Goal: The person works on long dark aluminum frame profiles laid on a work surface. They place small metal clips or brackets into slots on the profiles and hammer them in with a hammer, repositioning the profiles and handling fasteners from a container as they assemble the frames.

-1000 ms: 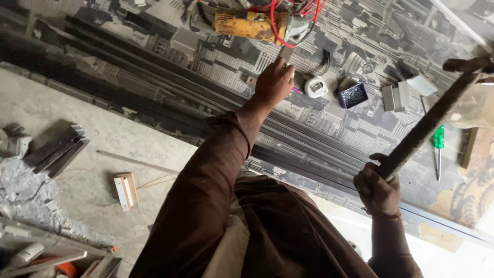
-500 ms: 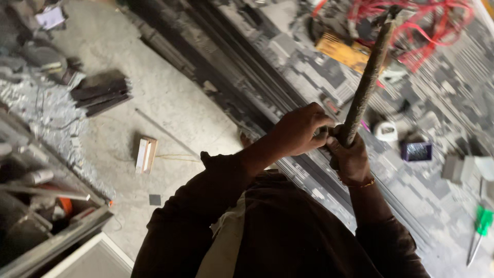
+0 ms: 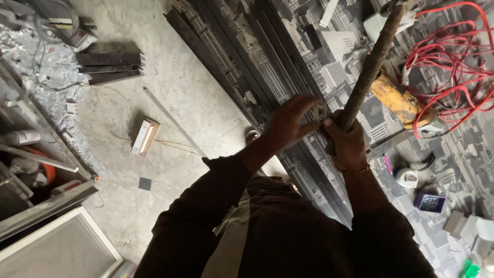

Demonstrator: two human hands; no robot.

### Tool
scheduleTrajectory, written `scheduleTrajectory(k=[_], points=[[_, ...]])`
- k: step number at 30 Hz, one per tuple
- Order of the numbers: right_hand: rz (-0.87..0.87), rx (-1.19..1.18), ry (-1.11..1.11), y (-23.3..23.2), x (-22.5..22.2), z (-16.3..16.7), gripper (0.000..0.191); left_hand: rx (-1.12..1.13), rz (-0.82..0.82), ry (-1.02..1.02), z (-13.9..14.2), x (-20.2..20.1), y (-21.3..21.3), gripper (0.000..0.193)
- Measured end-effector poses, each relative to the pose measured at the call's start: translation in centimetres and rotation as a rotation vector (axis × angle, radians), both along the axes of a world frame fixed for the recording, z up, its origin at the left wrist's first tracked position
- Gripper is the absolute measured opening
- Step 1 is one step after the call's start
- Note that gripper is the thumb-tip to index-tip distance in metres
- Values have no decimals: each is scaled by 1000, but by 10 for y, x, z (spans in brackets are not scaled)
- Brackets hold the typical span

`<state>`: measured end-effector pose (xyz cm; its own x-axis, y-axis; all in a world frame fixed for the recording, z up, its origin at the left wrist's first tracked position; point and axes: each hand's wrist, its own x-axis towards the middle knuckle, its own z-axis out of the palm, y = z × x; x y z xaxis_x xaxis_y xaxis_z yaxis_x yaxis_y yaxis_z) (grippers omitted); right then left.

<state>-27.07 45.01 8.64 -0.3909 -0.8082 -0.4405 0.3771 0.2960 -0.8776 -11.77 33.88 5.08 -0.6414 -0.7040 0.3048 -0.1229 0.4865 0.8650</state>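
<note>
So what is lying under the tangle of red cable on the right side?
Under the red cable lies the city-print sheet. A yellow power tool rests at the tangle's left edge, partly beneath a loop. The wooden handle, held in the right hand, covers the tool's upper end.

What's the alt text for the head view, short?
Seen from above, a person in dark sleeves grips a long rough wooden handle in the right hand, the left hand pinching a small pale piece beside it. Below lie long dark metal profiles, a yellow power tool and tangled red cable.
</note>
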Motion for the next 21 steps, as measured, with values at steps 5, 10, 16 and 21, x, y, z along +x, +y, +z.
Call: scheduleTrajectory(k=[5,10,16,21], points=[[-13,54,-7,-12,-14,-4,13,137,316,71,-36,-4,-99,42],[28,201,155,16,-25,9,18,-83,661,-120,-68,-9,-205,44],[44,143,198,46,-37,14,24,-361,670,-319,-86,-4,-249,47],[42,60,166,56,-45,6,27,-222,589,-714,-88,-7,-252,19]])
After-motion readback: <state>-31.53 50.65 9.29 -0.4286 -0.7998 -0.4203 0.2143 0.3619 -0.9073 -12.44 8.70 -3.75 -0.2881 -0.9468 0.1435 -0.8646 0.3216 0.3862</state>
